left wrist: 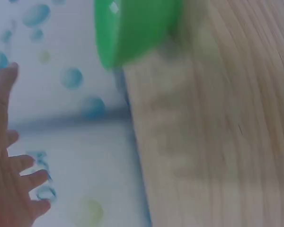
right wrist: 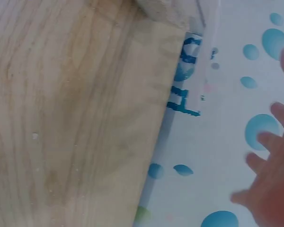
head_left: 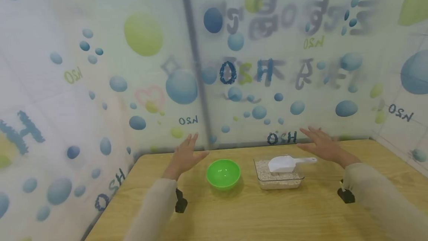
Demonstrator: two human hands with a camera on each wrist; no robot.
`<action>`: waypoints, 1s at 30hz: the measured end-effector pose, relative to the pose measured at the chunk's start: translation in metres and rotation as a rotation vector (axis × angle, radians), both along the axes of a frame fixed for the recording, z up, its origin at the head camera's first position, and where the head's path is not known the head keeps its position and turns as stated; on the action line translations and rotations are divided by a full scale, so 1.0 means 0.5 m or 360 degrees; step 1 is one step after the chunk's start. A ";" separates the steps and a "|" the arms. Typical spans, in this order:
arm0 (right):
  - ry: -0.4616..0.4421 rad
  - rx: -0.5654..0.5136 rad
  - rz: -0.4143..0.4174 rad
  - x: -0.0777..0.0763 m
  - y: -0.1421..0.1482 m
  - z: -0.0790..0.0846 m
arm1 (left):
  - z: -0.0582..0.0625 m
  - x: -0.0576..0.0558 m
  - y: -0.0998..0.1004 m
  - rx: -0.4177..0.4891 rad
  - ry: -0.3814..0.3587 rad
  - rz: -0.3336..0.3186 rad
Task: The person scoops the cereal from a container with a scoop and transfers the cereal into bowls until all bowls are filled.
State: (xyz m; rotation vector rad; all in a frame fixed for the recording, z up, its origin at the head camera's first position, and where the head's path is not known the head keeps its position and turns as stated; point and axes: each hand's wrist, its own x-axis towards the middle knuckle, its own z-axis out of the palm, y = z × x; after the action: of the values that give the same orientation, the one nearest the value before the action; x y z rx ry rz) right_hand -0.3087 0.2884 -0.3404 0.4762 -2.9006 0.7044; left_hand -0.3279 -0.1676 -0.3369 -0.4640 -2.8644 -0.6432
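Note:
A glossy green bowl [head_left: 223, 174] stands upright on the wooden table, near its middle; part of it also shows at the top of the left wrist view. To its right is a clear rectangular container [head_left: 280, 184] filled with pale grains [head_left: 264, 172]. Across the grains lies a white scoop [head_left: 282, 164], its handle pointing right over the container's rim. My left hand [head_left: 185, 157] is raised left of the bowl, fingers extended, touching nothing. On the other side, my right hand [head_left: 322, 146] hovers right of the container, near the scoop's handle, fingers spread and holding nothing.
The wooden table [head_left: 254, 215] ends at a curtain-like wall [head_left: 234, 122] printed with blue and green bubbles and lettering. Similar printed panels rise at the left and right. Small pale specks [right wrist: 35, 136] lie on the tabletop in the right wrist view.

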 end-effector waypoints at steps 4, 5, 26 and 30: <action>-0.0124 -0.0160 0.0243 0.007 0.001 0.013 | 0.011 0.018 0.067 0.0331 -0.0095 -0.0191; -0.0176 -0.0200 0.0279 0.010 0.002 0.017 | 0.014 0.023 0.085 0.0418 -0.0135 -0.0230; -0.0400 -0.0211 0.0604 0.018 0.010 0.012 | -0.060 0.063 0.313 0.0716 -0.0600 -0.0202; -0.0354 -0.0189 0.0633 0.011 0.011 0.001 | -0.079 0.063 0.324 0.0759 -0.0611 -0.0198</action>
State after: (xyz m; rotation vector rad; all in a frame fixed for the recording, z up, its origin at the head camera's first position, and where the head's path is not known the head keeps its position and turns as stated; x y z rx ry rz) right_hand -0.3032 0.2940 -0.3399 1.0386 -2.9679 1.0350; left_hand -0.2962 -0.0056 -0.3762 -0.4840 -2.8759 -1.5379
